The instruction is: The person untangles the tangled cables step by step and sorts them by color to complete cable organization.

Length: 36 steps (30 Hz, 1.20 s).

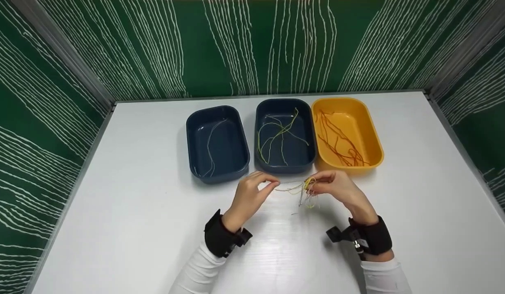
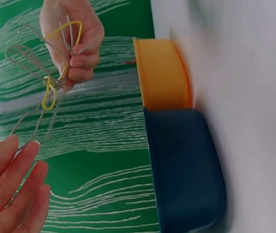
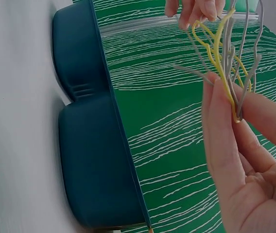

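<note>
Between the two hands hangs a tangled bunch of yellow and grey strings (image 1: 307,188), just in front of the bins. My right hand (image 1: 341,190) pinches the bunch between thumb and fingertips. In the right wrist view, a folded yellow string (image 3: 217,56) and several grey strings (image 3: 245,36) stick up from that pinch. My left hand (image 1: 249,197) grips thin string ends between thumb and forefinger. From there the strings stretch across to the bunch. Loops of yellow string (image 2: 49,99) show at the knotted middle in the left wrist view.
Behind the hands stand a left dark blue bin (image 1: 220,177) with a thin grey string (image 1: 208,145), a middle dark blue bin (image 1: 286,168) with yellow-green strings (image 1: 282,131), and a yellow bin (image 1: 373,136) with orange strings (image 1: 338,151). All sit on a white table (image 1: 146,196).
</note>
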Available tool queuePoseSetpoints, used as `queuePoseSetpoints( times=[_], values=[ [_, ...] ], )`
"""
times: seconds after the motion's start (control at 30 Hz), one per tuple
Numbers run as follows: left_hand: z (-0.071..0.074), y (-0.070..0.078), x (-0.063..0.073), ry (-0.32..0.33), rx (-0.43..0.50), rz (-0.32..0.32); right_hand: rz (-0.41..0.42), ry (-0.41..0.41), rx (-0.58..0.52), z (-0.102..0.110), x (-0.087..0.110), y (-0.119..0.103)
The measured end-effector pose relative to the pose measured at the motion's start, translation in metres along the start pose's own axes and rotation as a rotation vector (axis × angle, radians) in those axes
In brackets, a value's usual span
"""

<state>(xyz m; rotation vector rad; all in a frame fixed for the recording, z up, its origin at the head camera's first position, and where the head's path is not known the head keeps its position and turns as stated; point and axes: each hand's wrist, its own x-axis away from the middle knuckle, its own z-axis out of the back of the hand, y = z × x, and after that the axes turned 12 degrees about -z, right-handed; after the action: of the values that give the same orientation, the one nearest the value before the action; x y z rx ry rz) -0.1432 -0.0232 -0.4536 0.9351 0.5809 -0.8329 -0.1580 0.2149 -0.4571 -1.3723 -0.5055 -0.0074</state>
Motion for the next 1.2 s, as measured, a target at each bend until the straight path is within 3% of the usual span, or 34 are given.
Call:
queuePoseSetpoints(
  times=[0.37, 0.67, 1.03, 1.1, 1.2],
  values=[
    [0.013, -0.004, 0.001, 0.031, -0.009, 0.036, 0.008, -0.036, -0.03, 0.002, -0.001, -0.001],
    [0.022, -0.007, 0.003, 0.04, -0.028, 0.063, 0.005, -0.006, -0.008, 0.004, 0.001, -0.002],
    [0.029, -0.011, 0.007, -0.065, -0.148, -0.004, 0.064, 0.07, -0.079, 0.015, 0.005, -0.002],
    [0.03, -0.012, 0.007, -0.085, -0.175, -0.013, 0.087, 0.07, -0.081, 0.019, 0.001, 0.005],
    [0.031, -0.012, 0.009, -0.131, -0.221, -0.023, 0.168, 0.007, -0.12, 0.034, -0.018, 0.035]
  ],
)
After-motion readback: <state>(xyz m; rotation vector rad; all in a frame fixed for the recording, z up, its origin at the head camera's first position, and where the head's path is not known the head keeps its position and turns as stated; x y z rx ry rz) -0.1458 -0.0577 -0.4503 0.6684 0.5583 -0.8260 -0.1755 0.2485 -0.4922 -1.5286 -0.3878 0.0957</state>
